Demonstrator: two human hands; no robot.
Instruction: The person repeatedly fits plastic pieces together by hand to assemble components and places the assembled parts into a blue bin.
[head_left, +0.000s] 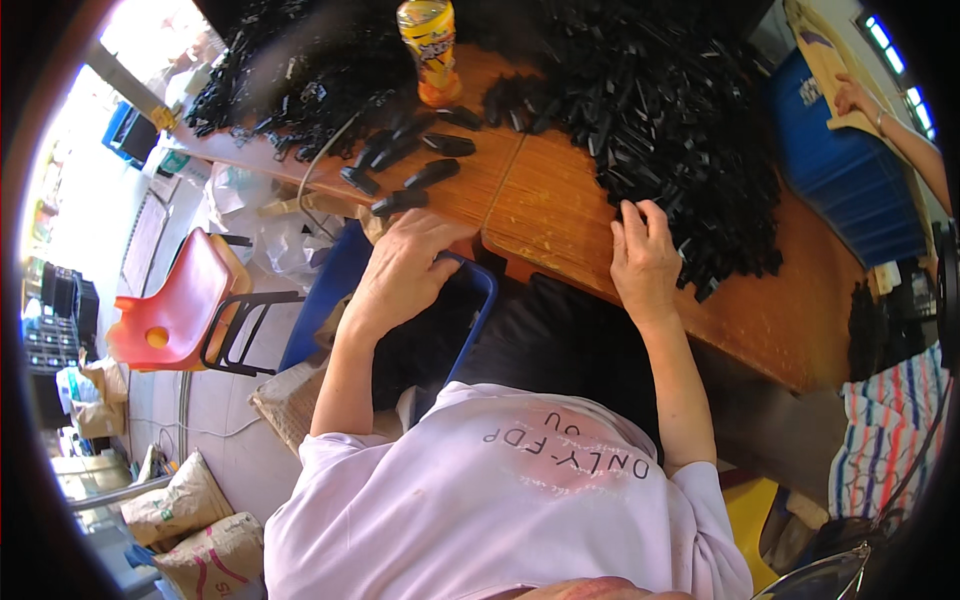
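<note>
My left hand (405,262) is over the table's front edge, above a blue bin (485,290), its thumb apart from the fingers. Just beyond its knuckles lies a black plastic piece (400,203), one of several long, faceted pieces scattered there. No object shows in this hand, though its fingertips are partly hidden. My right hand (645,262) rests at the near left rim of a large heap of black plastic pieces (660,110). Its fingers are bent and slightly apart, with nothing visible between them.
A yellow bottle (428,50) stands on the wooden table (545,200), beside another dark heap (290,90). At left is a pink chair (180,305); paper sacks (210,555) lie lower left. Another person's hand (858,100) touches cardboard over a blue crate (840,160) at right.
</note>
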